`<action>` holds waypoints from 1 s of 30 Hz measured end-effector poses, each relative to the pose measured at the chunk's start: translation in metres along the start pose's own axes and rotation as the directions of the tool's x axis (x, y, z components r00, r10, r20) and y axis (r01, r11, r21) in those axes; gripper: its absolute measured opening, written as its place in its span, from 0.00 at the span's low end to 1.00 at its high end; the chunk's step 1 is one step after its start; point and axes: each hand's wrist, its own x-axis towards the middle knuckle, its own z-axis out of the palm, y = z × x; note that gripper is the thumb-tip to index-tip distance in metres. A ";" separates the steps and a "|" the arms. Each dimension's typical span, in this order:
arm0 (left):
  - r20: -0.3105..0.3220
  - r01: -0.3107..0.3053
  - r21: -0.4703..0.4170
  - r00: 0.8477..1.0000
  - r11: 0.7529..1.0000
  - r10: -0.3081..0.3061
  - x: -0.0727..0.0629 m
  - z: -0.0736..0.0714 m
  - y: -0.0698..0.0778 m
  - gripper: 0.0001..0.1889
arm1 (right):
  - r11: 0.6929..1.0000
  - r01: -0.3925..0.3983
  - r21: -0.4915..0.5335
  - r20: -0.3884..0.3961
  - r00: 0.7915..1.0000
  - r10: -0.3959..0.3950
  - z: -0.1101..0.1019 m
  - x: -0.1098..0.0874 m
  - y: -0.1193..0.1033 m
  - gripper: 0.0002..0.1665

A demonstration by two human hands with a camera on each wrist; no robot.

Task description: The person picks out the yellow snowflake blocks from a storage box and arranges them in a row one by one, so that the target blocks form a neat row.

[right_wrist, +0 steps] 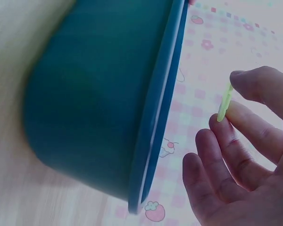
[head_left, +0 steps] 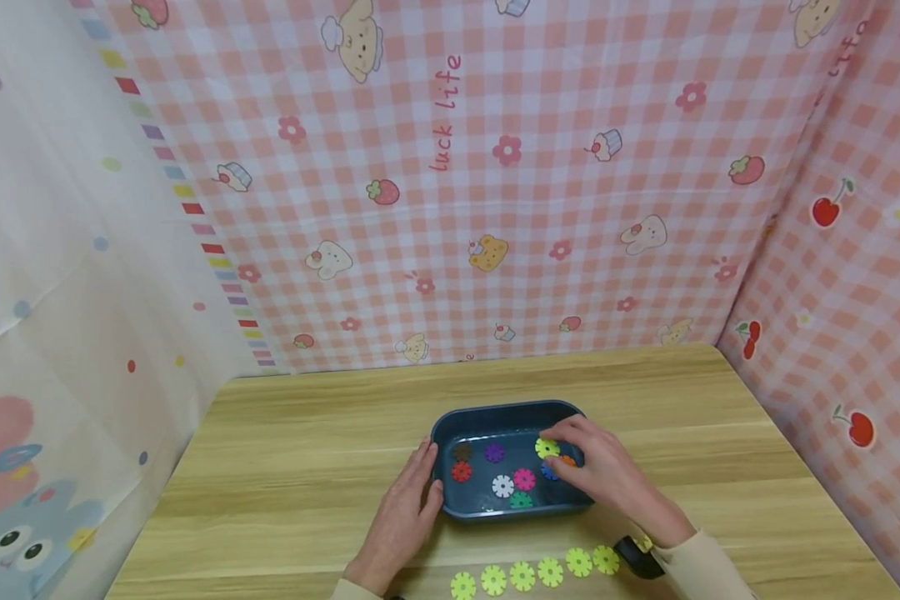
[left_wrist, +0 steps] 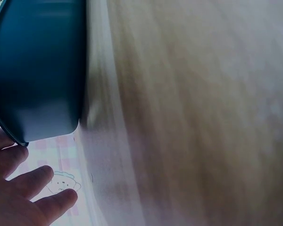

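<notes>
A dark blue rectangular basin [head_left: 487, 423] stands on the table with several colored snowflake discs lying in it. Over its right part, my right hand [head_left: 607, 471] pinches a yellow-green snowflake disc [right_wrist: 224, 104] between thumb and fingers; the right wrist view shows that disc edge-on, above rim level. Close by it in the basin lie a blue disc [head_left: 548, 472] and an orange disc [head_left: 568, 461], partly hidden by the hand. My left hand [head_left: 397, 521] rests against the basin's left end, its fairly straight fingers touching the rim in the left wrist view.
In front of the basin, several yellow-green discs [head_left: 522, 576] form a row on the wooden table [head_left: 307, 467]. Brown, red, purple, white [head_left: 503, 486], pink and green discs lie inside the basin. Patterned cloth [head_left: 450, 208] hangs behind and on both sides.
</notes>
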 end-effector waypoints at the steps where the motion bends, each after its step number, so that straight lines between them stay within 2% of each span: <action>1: 0.000 0.001 0.001 1.000 1.000 -0.001 0.000 0.000 0.000 0.29 | 1.000 0.002 -0.004 -0.006 1.000 -0.002 -0.001 -0.001 0.000 0.15; 9: -0.002 0.000 0.004 1.000 1.000 0.000 -0.001 0.000 0.000 0.29 | 0.999 0.021 -0.025 -0.056 0.998 -0.023 -0.008 -0.012 0.003 0.16; 15: -0.007 -0.001 -0.003 1.000 1.000 0.001 -0.001 0.000 0.000 0.29 | 0.999 0.039 -0.002 -0.081 0.996 -0.039 -0.016 -0.021 0.005 0.18; 23: -0.009 -0.006 -0.009 1.000 1.000 0.006 -0.001 0.000 0.001 0.29 | 0.998 -0.054 -0.032 -0.050 0.997 0.053 -0.027 -0.035 0.006 0.18; 30: -0.010 -0.009 -0.021 1.000 1.000 0.009 -0.001 0.000 0.000 0.29 | 0.994 -0.091 -0.057 -0.065 0.994 0.087 -0.032 -0.046 0.010 0.18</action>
